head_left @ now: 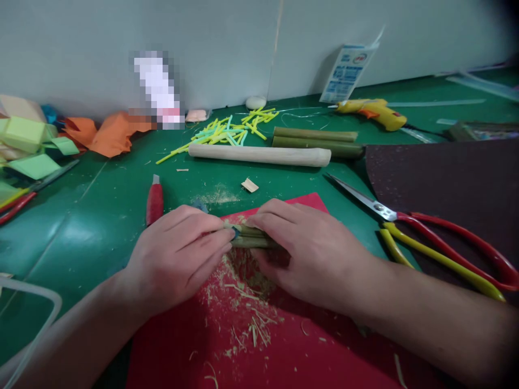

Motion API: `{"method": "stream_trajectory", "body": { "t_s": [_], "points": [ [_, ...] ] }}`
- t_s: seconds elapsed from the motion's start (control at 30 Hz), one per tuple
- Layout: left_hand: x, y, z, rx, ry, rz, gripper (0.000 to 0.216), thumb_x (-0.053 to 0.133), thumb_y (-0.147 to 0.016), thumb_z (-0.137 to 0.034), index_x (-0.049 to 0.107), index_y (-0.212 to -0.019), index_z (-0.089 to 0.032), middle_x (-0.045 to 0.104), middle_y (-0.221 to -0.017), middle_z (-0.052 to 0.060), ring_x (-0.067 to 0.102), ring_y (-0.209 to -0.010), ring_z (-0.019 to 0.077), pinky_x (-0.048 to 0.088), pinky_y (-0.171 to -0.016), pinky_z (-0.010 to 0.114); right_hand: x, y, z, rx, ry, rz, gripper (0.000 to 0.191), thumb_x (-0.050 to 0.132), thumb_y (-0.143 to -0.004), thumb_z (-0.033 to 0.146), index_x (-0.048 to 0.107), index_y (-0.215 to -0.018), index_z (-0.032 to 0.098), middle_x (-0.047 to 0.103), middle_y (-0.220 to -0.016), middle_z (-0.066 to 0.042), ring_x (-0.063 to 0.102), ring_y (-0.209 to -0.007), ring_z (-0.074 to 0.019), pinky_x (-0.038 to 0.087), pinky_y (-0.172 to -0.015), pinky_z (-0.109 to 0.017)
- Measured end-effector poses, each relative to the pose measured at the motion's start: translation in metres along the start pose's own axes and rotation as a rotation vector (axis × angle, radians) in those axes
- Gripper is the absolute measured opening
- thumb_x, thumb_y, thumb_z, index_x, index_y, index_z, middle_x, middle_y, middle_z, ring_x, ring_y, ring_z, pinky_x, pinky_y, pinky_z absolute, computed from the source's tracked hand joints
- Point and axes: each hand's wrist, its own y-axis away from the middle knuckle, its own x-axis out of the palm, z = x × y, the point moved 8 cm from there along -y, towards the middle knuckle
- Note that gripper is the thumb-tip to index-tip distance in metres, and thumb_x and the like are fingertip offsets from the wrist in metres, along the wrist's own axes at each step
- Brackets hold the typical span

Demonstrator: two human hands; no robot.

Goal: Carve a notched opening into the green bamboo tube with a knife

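A short greenish bamboo piece (255, 241) with a lengthwise groove lies level between my hands, low over a red mat (170, 346). My right hand (320, 251) is closed round its right part, thumb below and fingers on top. At its left end my left hand (182, 254) is closed, pinching a dark blue scrap (235, 232) against the bamboo; it looks like folded sandpaper, mostly hidden by the fingers. Pale dust and thin shavings (255, 324) lie on the mat below. Just beyond my left hand is a red-handled blade tool (154, 200).
A peeled bamboo stick (259, 155) and green bamboo lengths (316, 146) lie behind, near cut yellow and blue strips (219, 131). Scissors (385, 210) rest at right beside a dark sheet (446, 189). A yellow glue gun (373, 112) and folded papers (28, 135) are farther back.
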Motion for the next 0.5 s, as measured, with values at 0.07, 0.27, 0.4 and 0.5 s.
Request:
{"method": "stream_trajectory", "body": {
  "t_s": [0.07, 0.27, 0.4, 0.5],
  "points": [
    [-0.003, 0.000, -0.001, -0.003, -0.024, -0.021, 0.017, 0.059, -0.081, -0.014, 0.065, -0.096, -0.013, 0.066, -0.091, 0.006, 0.057, -0.081, 0.0168, 0.047, -0.074, 0.031, -0.002, 0.001, 0.001, 0.013, -0.020, -0.028, 0.023, 0.048, -0.080, 0.023, 0.057, -0.100, 0.018, 0.056, -0.098, -0.005, 0.054, -0.087, -0.0186, 0.044, -0.074, -0.032],
    [0.002, 0.002, 0.002, -0.049, -0.029, -0.032, 0.017, 0.058, -0.082, -0.017, 0.065, -0.097, -0.014, 0.065, -0.089, 0.006, 0.056, -0.078, 0.0163, 0.047, -0.071, 0.030, -0.002, 0.000, -0.003, 0.101, -0.081, -0.057, 0.028, 0.048, -0.080, 0.020, 0.055, -0.107, 0.019, 0.054, -0.102, -0.008, 0.054, -0.090, -0.0205, 0.046, -0.077, -0.036],
    [0.011, 0.004, 0.010, -0.110, -0.004, -0.012, 0.019, 0.055, -0.084, -0.019, 0.063, -0.101, -0.015, 0.064, -0.092, 0.006, 0.058, -0.081, 0.0161, 0.049, -0.073, 0.030, -0.003, 0.004, 0.000, 0.114, -0.154, -0.107, 0.042, 0.047, -0.073, 0.013, 0.049, -0.114, 0.018, 0.051, -0.109, -0.009, 0.054, -0.093, -0.0201, 0.047, -0.079, -0.034],
    [0.016, 0.004, 0.014, -0.126, 0.025, 0.021, 0.021, 0.053, -0.085, -0.020, 0.062, -0.103, -0.015, 0.064, -0.096, 0.006, 0.060, -0.085, 0.0158, 0.050, -0.077, 0.029, -0.005, 0.007, 0.000, 0.152, -0.221, -0.138, 0.047, 0.047, -0.070, 0.011, 0.046, -0.117, 0.018, 0.048, -0.113, -0.009, 0.053, -0.096, -0.0184, 0.047, -0.081, -0.031]
  ]
}}
